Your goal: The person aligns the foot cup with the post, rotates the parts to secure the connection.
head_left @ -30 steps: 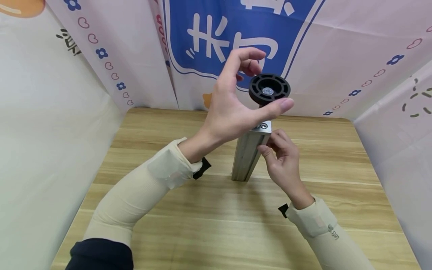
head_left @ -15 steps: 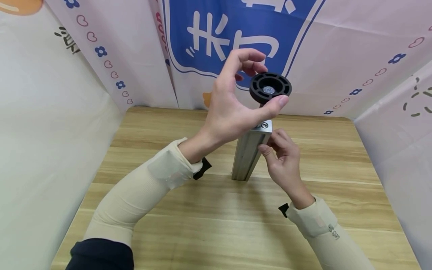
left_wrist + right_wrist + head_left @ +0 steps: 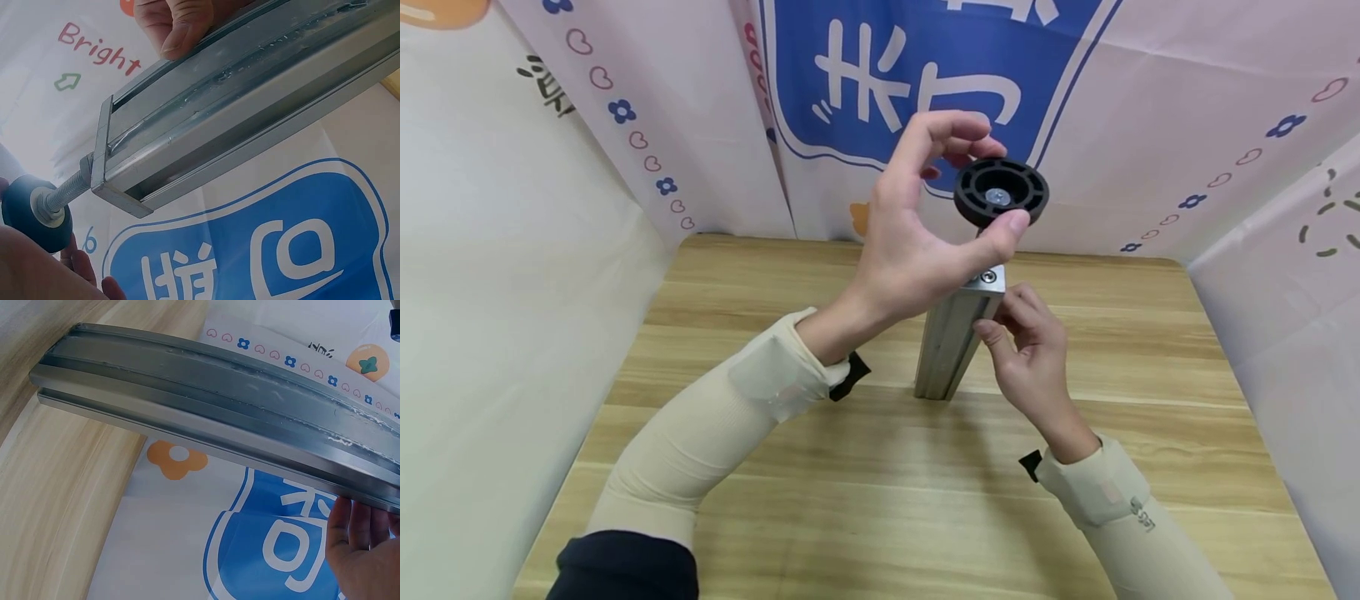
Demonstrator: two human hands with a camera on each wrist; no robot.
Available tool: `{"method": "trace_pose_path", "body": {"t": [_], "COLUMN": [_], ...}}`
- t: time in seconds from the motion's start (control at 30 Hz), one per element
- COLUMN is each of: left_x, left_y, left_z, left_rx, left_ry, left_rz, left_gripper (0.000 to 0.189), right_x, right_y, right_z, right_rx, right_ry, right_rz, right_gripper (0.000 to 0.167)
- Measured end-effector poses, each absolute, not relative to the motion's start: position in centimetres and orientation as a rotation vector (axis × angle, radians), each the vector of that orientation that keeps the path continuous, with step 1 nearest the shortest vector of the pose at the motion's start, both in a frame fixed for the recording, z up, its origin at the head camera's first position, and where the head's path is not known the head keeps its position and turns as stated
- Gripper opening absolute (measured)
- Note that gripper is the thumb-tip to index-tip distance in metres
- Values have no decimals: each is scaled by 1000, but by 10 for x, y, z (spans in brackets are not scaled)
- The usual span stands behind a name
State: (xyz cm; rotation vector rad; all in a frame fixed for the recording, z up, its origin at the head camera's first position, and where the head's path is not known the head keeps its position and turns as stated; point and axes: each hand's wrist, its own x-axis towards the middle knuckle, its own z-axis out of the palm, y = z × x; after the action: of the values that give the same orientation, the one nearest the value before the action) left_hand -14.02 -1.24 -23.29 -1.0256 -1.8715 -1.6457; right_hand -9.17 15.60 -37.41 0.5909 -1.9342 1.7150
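Observation:
A silver aluminium profile (image 3: pixel 950 346) stands upright on the wooden table. A metal end plate (image 3: pixel 119 199) caps its top, with a screw showing in the head view. From the plate rises a threaded rod (image 3: pixel 70 189) with a nut at its base, bearing a black round levelling foot (image 3: pixel 998 197). My left hand (image 3: pixel 910 242) holds the foot by its rim, thumb on the near side and fingertips on the far side. With thumb and bent fingers, my right hand (image 3: pixel 1032 358) grips the profile's right side below the top. Part of the right fingers is hidden behind the profile.
The wooden table (image 3: pixel 850 517) spreads around the profile's base. Printed fabric (image 3: pixel 1150 125) walls off the back, and pale sheets (image 3: pixel 512 333) stand at both sides. A black piece (image 3: pixel 850 377) sticks out at the left cuff.
My left thumb has slid leftward along the foot's near rim while the fingertips moved right along its far rim. The right hand keeps its hold on the profile.

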Motion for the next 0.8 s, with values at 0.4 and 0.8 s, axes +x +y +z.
{"method": "trace_pose_path", "body": {"t": [0.4, 0.8], "left_x": [-141, -140], "left_y": [-12, -10], "left_z": [-235, -236], "left_rx": [-1132, -1167], "left_ry": [-1790, -1777], "left_rz": [-1784, -1852], "left_gripper": [51, 47], "right_x": [-91, -92], "right_y": [155, 154], "right_z": [-372, -373], "right_rx": [576, 562], "right_ry": [-1941, -1927], "right_rz": [1717, 1734], "right_gripper": [28, 28]}}
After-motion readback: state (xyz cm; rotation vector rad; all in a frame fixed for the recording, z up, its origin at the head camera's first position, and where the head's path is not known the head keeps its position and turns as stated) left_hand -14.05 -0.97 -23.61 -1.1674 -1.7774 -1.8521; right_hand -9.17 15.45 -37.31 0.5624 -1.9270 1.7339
